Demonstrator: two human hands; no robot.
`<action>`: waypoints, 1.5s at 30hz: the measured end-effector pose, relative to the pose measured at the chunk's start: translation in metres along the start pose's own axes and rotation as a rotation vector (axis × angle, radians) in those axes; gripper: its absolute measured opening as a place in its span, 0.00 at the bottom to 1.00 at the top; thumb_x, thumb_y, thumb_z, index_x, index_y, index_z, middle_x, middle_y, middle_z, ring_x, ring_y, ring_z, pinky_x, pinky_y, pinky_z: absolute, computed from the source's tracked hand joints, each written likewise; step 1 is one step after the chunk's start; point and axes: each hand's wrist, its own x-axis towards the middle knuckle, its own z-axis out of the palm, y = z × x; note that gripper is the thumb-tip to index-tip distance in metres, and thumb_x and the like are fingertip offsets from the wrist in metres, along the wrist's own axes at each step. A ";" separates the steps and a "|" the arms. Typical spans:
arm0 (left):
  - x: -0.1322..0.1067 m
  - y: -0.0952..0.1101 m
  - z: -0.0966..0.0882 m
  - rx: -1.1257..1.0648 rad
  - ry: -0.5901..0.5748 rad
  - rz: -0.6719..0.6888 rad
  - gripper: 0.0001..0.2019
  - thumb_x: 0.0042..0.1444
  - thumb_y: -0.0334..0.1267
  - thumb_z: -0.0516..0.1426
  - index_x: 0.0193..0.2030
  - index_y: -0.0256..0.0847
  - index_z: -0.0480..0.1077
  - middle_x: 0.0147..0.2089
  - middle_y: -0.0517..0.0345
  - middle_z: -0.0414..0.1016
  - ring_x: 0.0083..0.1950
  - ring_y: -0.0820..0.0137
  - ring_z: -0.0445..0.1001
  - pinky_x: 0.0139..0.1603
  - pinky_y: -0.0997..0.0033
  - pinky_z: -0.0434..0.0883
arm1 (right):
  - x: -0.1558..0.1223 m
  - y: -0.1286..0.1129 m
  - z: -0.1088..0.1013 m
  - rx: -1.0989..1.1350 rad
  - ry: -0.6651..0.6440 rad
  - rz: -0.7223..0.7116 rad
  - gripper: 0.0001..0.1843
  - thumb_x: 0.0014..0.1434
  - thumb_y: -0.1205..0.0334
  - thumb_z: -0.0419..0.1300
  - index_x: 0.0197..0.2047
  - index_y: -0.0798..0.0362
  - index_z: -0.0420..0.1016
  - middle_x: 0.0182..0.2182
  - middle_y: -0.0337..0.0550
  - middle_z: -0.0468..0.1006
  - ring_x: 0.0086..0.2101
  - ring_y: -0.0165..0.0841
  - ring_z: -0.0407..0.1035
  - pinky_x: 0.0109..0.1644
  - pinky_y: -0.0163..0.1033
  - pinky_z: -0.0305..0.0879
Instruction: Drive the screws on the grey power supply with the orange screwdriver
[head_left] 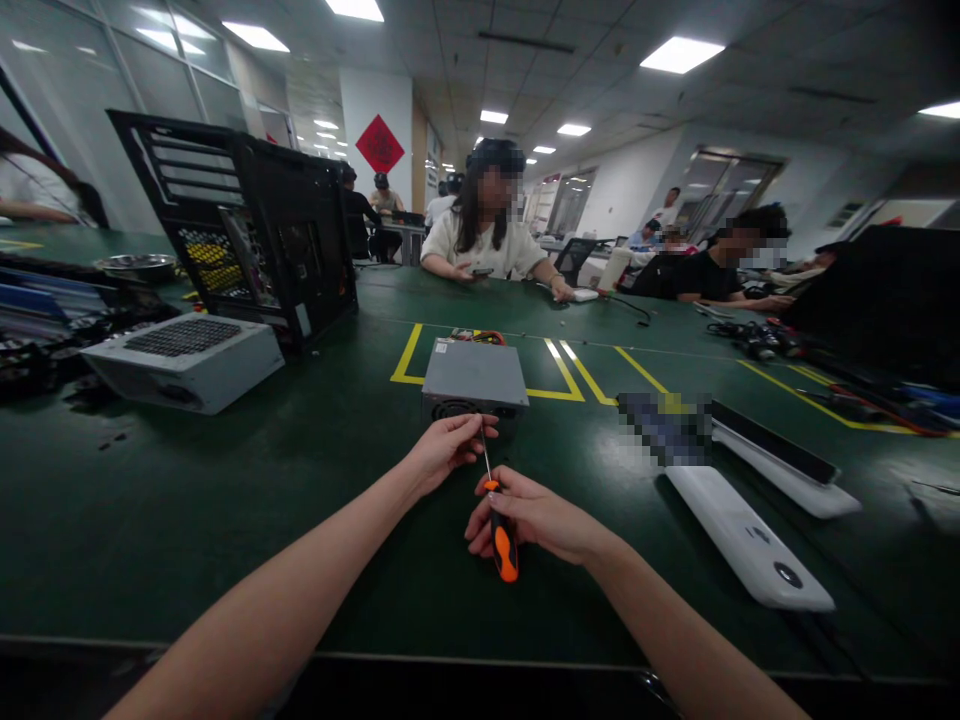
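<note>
My right hand (pixel 536 515) is wrapped round the orange and black handle of a screwdriver (pixel 501 530). Its thin metal shaft points up and away toward a grey power supply box (pixel 474 375) standing inside a yellow taped rectangle. My left hand (pixel 448 450) pinches the shaft close to its tip, just in front of the box's near face, where a fan grille shows. Both hands hover over the dark green table (pixel 225 500).
A second grey power supply (pixel 184 358) lies at the left beside an open black computer case (pixel 247 225). White flat devices (pixel 750 545) lie at the right. Cables and parts crowd both table ends. People sit across the table; a metal bowl (pixel 139 265) stands far left.
</note>
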 end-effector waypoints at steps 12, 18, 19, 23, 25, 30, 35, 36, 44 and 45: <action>0.006 -0.003 0.000 -0.061 -0.021 -0.052 0.13 0.56 0.39 0.53 0.44 0.35 0.71 0.45 0.47 0.73 0.28 0.80 0.69 0.25 0.82 0.64 | 0.000 -0.003 -0.001 0.113 0.077 -0.033 0.10 0.58 0.58 0.52 0.39 0.52 0.55 0.29 0.43 0.75 0.31 0.33 0.73 0.39 0.44 0.65; 0.004 0.000 0.003 -0.073 -0.010 -0.057 0.12 0.57 0.37 0.52 0.44 0.34 0.71 0.43 0.48 0.73 0.27 0.80 0.69 0.25 0.82 0.65 | 0.003 -0.002 -0.003 0.108 0.109 -0.038 0.11 0.57 0.57 0.53 0.39 0.52 0.55 0.29 0.43 0.76 0.29 0.32 0.73 0.37 0.42 0.65; 0.004 0.000 0.003 -0.076 -0.013 -0.056 0.12 0.57 0.37 0.52 0.44 0.34 0.70 0.43 0.48 0.73 0.27 0.80 0.69 0.25 0.82 0.65 | 0.003 -0.001 -0.003 0.106 0.109 -0.035 0.12 0.57 0.56 0.53 0.39 0.52 0.55 0.29 0.43 0.76 0.29 0.32 0.73 0.37 0.42 0.65; 0.004 -0.001 0.002 -0.084 -0.020 -0.057 0.12 0.57 0.37 0.52 0.44 0.34 0.70 0.43 0.48 0.73 0.28 0.80 0.69 0.26 0.82 0.66 | 0.004 -0.002 -0.003 0.099 0.120 -0.028 0.13 0.57 0.56 0.54 0.39 0.53 0.54 0.29 0.43 0.75 0.29 0.32 0.73 0.37 0.42 0.65; 0.004 -0.001 0.002 -0.085 -0.023 -0.056 0.12 0.57 0.37 0.52 0.45 0.34 0.70 0.43 0.48 0.73 0.28 0.80 0.70 0.27 0.82 0.67 | 0.004 -0.003 -0.003 0.098 0.128 -0.023 0.13 0.57 0.56 0.54 0.39 0.53 0.54 0.29 0.44 0.75 0.29 0.32 0.73 0.38 0.42 0.65; 0.003 0.000 0.001 -0.076 -0.039 -0.043 0.12 0.57 0.36 0.53 0.46 0.36 0.70 0.43 0.49 0.73 0.29 0.79 0.70 0.27 0.82 0.67 | 0.003 -0.004 -0.003 0.092 0.136 -0.011 0.11 0.57 0.58 0.53 0.39 0.53 0.56 0.30 0.45 0.76 0.29 0.32 0.73 0.37 0.42 0.65; 0.001 0.001 0.003 -0.072 -0.017 -0.035 0.12 0.56 0.36 0.53 0.46 0.36 0.70 0.42 0.49 0.73 0.28 0.79 0.70 0.27 0.82 0.67 | 0.003 -0.003 -0.006 0.102 0.129 -0.012 0.10 0.57 0.59 0.53 0.40 0.54 0.56 0.30 0.46 0.76 0.29 0.32 0.73 0.37 0.42 0.66; 0.000 0.001 0.004 -0.071 -0.013 -0.035 0.12 0.56 0.36 0.53 0.46 0.36 0.70 0.42 0.49 0.73 0.28 0.79 0.70 0.27 0.82 0.66 | 0.003 -0.003 -0.006 0.104 0.129 -0.012 0.10 0.57 0.59 0.53 0.40 0.54 0.56 0.30 0.46 0.76 0.29 0.32 0.73 0.37 0.41 0.66; -0.002 0.001 0.005 -0.064 -0.007 -0.025 0.13 0.56 0.37 0.53 0.47 0.36 0.69 0.44 0.49 0.73 0.29 0.79 0.71 0.27 0.81 0.67 | 0.002 -0.003 -0.009 0.117 0.161 0.003 0.06 0.60 0.62 0.48 0.40 0.54 0.57 0.29 0.47 0.77 0.27 0.32 0.73 0.33 0.39 0.66; -0.002 0.001 0.005 -0.064 -0.002 -0.027 0.13 0.56 0.37 0.53 0.47 0.36 0.69 0.43 0.49 0.73 0.29 0.79 0.71 0.27 0.81 0.67 | 0.002 -0.003 -0.009 0.120 0.166 0.006 0.06 0.60 0.62 0.48 0.40 0.54 0.57 0.29 0.47 0.77 0.27 0.32 0.73 0.33 0.38 0.66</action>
